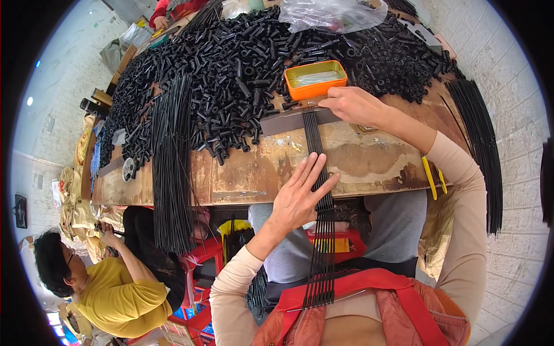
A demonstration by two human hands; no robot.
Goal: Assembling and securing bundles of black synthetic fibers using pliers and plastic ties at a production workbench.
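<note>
A flat row of thin black rods [322, 230] runs from the table down over my lap. Across it lies my left hand [301, 193], palm down with fingers stretched out, pressing on the rods. The far ends rest on a dark bar [283, 123] fixed on the table. At those ends my right hand [355, 106] is closed with its fingertips together, and what it pinches is too small to make out. Just beyond stands an orange box [316, 90] holding thin silvery pins [314, 79]. A thin metal wire [334, 301] crosses the near rod ends.
Black plastic parts [231, 69] are heaped over the far table. Bundles of black rods lie at left [172, 161] and right [482, 150]. Yellow-handled pliers [430, 176] hang at the front edge. A clear bag [332, 14] lies behind. A person in yellow [118, 294] sits at left.
</note>
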